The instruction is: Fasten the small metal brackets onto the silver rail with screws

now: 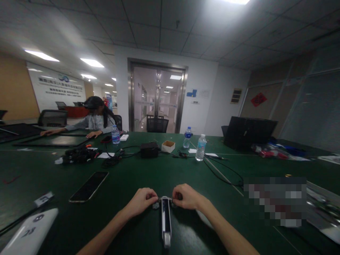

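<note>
A long, narrow object with a white rim and a dark middle (166, 216) lies on the green table, pointing away from me. It has a pale block at its near end and small grey parts sticking out on both sides of its far end. I cannot make out its kind. My left hand (142, 201) pinches with thumb and forefinger at the left side of that far end. On the right side my right hand (187, 196) is closed in the same way, fingers curled. The fingertips hide the exact spots they grip.
A phone (89, 186) and a white device (30, 232) lie to the left. Farther back are a black box (149, 150), an open carton (168, 146), water bottles (200, 148) and cables. A monitor (248, 132) stands right. Across the table sits a person (97, 118).
</note>
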`<control>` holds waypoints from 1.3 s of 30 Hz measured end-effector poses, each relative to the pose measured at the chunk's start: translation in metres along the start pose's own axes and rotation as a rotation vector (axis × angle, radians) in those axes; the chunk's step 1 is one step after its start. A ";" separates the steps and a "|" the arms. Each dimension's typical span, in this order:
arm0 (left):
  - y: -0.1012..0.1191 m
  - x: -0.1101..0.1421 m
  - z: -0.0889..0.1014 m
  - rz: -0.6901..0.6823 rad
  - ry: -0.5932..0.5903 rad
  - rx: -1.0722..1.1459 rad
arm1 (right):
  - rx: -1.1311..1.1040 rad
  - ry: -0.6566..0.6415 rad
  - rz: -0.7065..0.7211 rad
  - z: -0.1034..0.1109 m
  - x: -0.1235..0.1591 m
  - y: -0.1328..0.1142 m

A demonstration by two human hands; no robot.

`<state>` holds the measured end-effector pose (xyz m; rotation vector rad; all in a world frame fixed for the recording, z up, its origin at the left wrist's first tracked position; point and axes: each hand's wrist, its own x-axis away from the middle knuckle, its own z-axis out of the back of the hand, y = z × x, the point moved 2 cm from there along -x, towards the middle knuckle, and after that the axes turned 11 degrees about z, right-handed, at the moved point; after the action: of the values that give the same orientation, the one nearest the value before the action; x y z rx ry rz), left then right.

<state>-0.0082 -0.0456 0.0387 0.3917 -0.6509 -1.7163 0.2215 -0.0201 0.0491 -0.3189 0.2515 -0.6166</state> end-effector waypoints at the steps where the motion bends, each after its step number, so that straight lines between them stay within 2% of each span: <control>1: 0.000 0.000 0.000 0.003 0.007 0.003 | 0.003 0.003 0.001 0.000 0.000 0.000; 12: 0.000 0.000 -0.001 0.025 0.009 0.060 | -0.015 0.004 -0.008 0.000 0.000 0.001; 24: 0.001 0.000 -0.001 0.053 -0.007 -0.019 | 0.004 0.006 -0.002 0.002 0.000 -0.002; 32: -0.008 -0.005 -0.004 -0.016 0.022 -0.071 | -0.006 0.005 -0.013 0.005 0.001 -0.005; 39: -0.007 -0.003 -0.002 -0.004 0.001 -0.065 | -0.008 -0.013 -0.012 0.004 0.002 -0.003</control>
<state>-0.0111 -0.0424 0.0325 0.3485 -0.5924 -1.7364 0.2226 -0.0227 0.0537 -0.3321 0.2394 -0.6254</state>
